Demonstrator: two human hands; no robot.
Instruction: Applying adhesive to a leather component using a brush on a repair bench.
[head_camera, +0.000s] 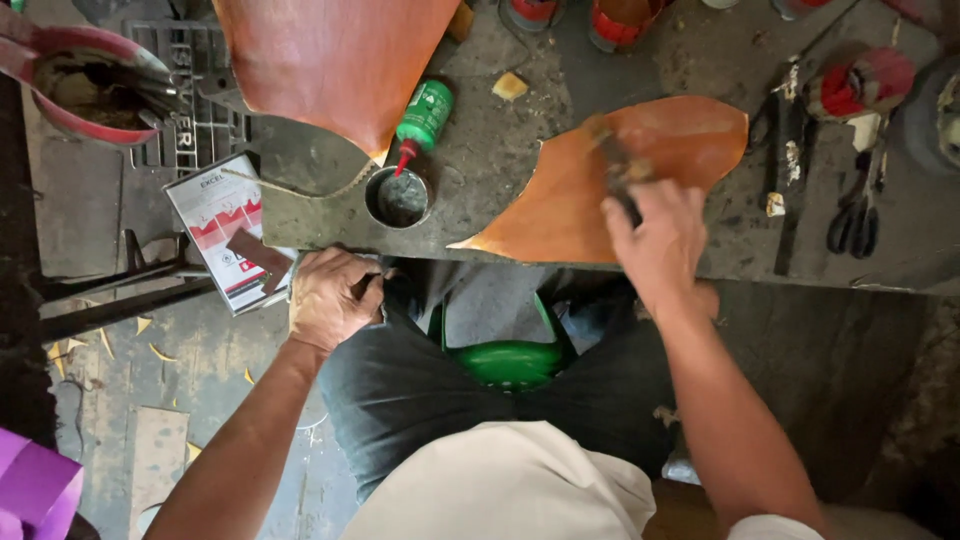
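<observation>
**Brushing a leather piece at the edge of the tabletop**

The right hand (660, 245) is reaching over an orange-brown leather piece (560, 200) that is lying flat on the grey tabletop (500, 150), with its pointed lower corner coming near the front edge. The fingers of this hand are closed around a small brush (615, 165) – its dark handle is disappearing into the grip, and its blurred head is resting on the leather near the middle of the piece.

The left hand (330, 300) is lying at the tabletop's front edge, above the person's knee. Its fingers are curled together, and something small and dark is showing between them, but I cannot tell what it is.

Just beside the leather piece, to the left, a small round tin (398, 197) is standing, and a green glue bottle (422, 118) is lying with its red nozzle pointing toward the tin. A bigger sheet of brown leather (335, 60) is lying further back. Black scissors (855, 220) are lying well apart, on the right.

The leather piece is looking thin, light and soft – it will probably bend and slide under the brush strokes. I think it is better held by pressing it flat near a dry edge, and lifted by the pointed corner.
</observation>
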